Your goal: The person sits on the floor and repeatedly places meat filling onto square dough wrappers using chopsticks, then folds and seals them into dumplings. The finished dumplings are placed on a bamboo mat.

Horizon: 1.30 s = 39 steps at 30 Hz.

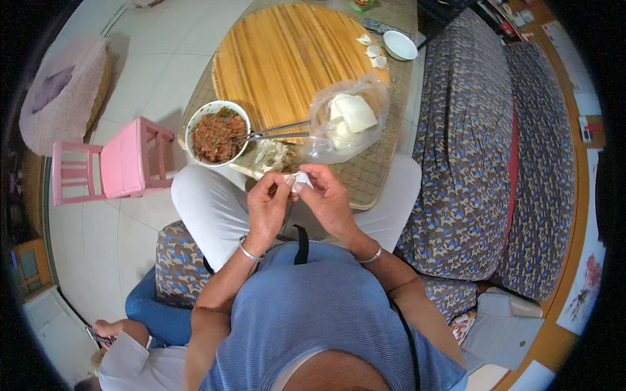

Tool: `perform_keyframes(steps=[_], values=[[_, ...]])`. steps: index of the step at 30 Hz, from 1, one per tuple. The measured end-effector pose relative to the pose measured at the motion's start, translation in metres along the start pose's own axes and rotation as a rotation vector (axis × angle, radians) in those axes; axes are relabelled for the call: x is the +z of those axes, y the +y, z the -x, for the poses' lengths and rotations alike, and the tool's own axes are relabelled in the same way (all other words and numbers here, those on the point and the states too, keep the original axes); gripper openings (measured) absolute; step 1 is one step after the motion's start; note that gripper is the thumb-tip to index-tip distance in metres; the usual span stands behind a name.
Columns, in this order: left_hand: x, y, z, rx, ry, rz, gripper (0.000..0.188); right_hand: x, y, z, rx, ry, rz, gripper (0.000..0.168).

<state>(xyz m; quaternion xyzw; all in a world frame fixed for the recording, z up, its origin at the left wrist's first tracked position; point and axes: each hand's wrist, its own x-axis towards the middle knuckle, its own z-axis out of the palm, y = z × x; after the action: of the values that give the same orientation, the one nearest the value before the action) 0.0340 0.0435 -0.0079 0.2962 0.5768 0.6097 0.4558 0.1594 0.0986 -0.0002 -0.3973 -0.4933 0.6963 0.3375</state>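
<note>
My left hand [270, 198] and my right hand [327, 195] meet over my lap at the table's near edge, pinching a small folded white dough wrapper [300, 181] between the fingertips. Beyond them lies a clear plastic bag [320, 149] with a stack of white wrappers [353, 112] in it. A white bowl [190, 128] of minced meat filling [218, 137] with green bits stands to the left, metal chopsticks [286, 132] resting in it and reaching toward the bag. Several folded dumplings [372, 51] sit at the right rim of the round wooden board [288, 58].
A white empty bowl [400, 45] and a remote control [379, 26] lie at the table's far right. Crumpled plastic [272, 155] is beside the filling bowl. A pink chair [122, 163] stands left, a patterned sofa [464, 146] right. Another person [142, 359] sits at lower left.
</note>
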Motion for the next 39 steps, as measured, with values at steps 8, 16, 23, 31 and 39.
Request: perform_keyframes(steps=[8, 16, 23, 31, 39], values=[[0.014, -0.012, -0.002, 0.207, -0.016, -0.388, 0.015, -0.026, 0.007, 0.003, -0.051, 0.077, 0.243, 0.031], [0.01, 0.005, -0.004, 0.04, -0.135, -0.329, 0.066, -0.158, -0.068, -0.087, -0.29, 0.396, 0.507, 0.023], [-0.005, -0.02, 0.001, 0.022, -0.018, -0.23, 0.059, -0.236, -0.064, -0.227, -0.309, 0.484, 0.692, 0.024], [-0.007, -0.019, -0.005, 0.029, -0.016, -0.233, 0.056, -0.234, -0.046, -0.268, -0.132, 0.531, 1.215, 0.034], [-0.001, -0.021, -0.004, 0.023, -0.019, -0.256, 0.049, -0.237, -0.037, -0.271, -0.164, 0.452, 1.15, 0.032]])
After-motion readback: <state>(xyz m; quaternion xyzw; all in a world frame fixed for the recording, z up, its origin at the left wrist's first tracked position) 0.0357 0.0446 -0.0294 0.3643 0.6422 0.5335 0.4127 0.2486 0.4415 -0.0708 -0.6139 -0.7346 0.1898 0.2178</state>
